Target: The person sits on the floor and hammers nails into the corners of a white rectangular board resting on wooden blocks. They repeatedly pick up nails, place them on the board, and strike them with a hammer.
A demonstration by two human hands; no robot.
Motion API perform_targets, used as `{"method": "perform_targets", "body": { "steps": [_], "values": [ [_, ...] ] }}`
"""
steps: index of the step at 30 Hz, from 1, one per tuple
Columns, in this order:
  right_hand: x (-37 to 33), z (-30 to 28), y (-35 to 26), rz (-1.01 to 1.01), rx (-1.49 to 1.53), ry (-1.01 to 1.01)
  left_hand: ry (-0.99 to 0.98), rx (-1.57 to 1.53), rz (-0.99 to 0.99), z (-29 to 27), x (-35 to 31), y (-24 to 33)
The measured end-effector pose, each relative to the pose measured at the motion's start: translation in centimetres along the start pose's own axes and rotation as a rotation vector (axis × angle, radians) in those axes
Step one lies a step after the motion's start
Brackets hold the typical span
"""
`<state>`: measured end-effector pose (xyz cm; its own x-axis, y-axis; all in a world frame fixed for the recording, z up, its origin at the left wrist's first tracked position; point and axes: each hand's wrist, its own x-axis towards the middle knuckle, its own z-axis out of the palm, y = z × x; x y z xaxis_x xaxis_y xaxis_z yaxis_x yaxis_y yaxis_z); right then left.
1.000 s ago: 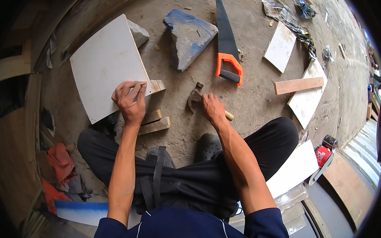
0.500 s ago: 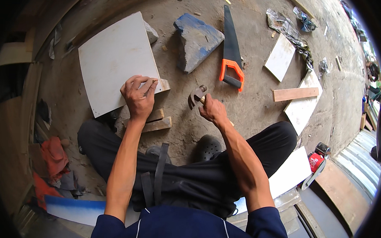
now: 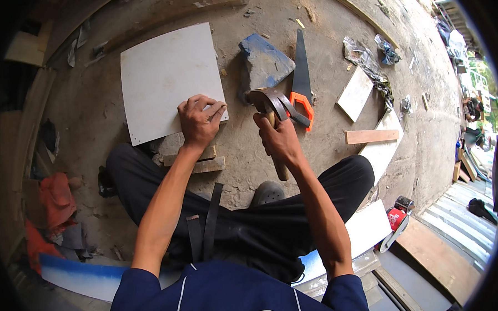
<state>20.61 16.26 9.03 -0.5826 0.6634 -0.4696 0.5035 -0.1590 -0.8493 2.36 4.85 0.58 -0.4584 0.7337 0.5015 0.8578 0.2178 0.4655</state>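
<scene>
A white square board [image 3: 170,77] lies in front of me, raised on stone and wood blocks. At its near right corner rests my left hand [image 3: 197,121], thumb and fingers pinched together; whatever small thing they may hold is hidden. My right hand [image 3: 283,139] grips a claw hammer [image 3: 269,102] by its wooden handle. The hammer's head is held up, to the right of the board's corner and apart from it. Short wooden blocks [image 3: 208,165] show below the board's near edge.
Beyond the hammer lie a blue-grey stone [image 3: 269,64] and a handsaw [image 3: 303,66] with an orange handle. To the right are white board pieces [image 3: 355,94], a wooden strip [image 3: 372,136], plastic wrap [image 3: 360,52] and a red can [image 3: 396,219]. Orange cloth [image 3: 56,201] lies left.
My right hand has raised the hammer and turned it, bringing its head up closer to view. My left hand stays pinched at the board's corner. The whole view has shifted slightly.
</scene>
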Motion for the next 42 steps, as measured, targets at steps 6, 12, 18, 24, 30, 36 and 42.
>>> {"method": "perform_targets", "body": {
  "steps": [6, 12, 18, 24, 30, 36, 42],
  "values": [
    [-1.1, 2.6, -2.1, -0.098, -0.183, -0.028, 0.012, -0.023, -0.009, -0.1, 0.2, 0.3],
    [-1.3, 4.6, -4.1, -0.190, -0.324, 0.052, 0.022, -0.019, -0.001, 0.0, -0.2, -0.2],
    [-0.4, 5.0, -2.9, -0.198, -0.378, 0.062, 0.024, -0.014, 0.003, 0.2, -0.3, -0.4],
    [-0.2, 5.2, -2.3, -0.277, -0.364, 0.127, 0.040, -0.037, -0.012, 0.4, 0.0, 0.0],
    [-0.1, 5.4, -2.4, -0.410, -0.353, 0.172, 0.031, -0.018, -0.021, 0.1, 0.0, -0.1],
    [0.0, 5.2, -2.0, -0.317, -0.410, 0.109, 0.036, -0.041, -0.024, 0.2, -0.2, -0.3],
    [0.2, 5.2, -0.9, -0.361, -0.411, 0.102, 0.011, -0.051, -0.050, 0.3, 0.1, 0.0]
  ]
}}
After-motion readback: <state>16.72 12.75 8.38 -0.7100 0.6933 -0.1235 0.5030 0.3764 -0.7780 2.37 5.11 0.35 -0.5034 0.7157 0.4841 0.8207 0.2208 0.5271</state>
